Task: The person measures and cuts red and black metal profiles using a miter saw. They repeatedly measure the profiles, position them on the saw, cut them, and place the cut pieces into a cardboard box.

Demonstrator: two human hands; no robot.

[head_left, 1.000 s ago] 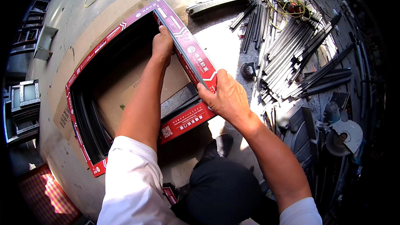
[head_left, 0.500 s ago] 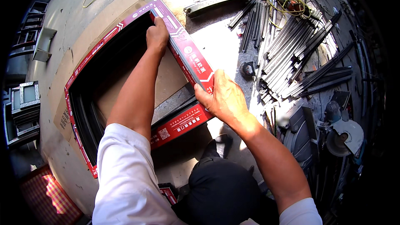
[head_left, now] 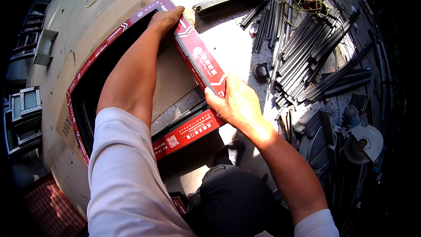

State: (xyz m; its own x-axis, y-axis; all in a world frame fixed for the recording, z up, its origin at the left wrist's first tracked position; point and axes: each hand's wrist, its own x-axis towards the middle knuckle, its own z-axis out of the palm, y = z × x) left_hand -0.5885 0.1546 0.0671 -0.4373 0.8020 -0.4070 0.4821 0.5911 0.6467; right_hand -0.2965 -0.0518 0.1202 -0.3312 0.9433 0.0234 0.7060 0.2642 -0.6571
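Note:
A rectangular window frame, dark inside and covered with red printed film, lies tilted in front of me. My left hand is closed on its far right corner, with the fingers reaching over the top of the rail. My right hand grips the near right corner, thumb on the inner edge and fingers along the outer side. My left forearm crosses the opening and covers part of the left and near rails. Through the opening, cardboard and grey floor show.
Flattened cardboard lies under and beyond the frame. Many dark metal strips are heaped at the right, near a tape measure and a yellow cord. A cutting saw stands at the lower right. Small window frames are stacked at the left.
My left hand has turned at the far corner, its fingers now extending over the rail, and my left elbow has swung left. The frame has shifted slightly; my right hand holds its place.

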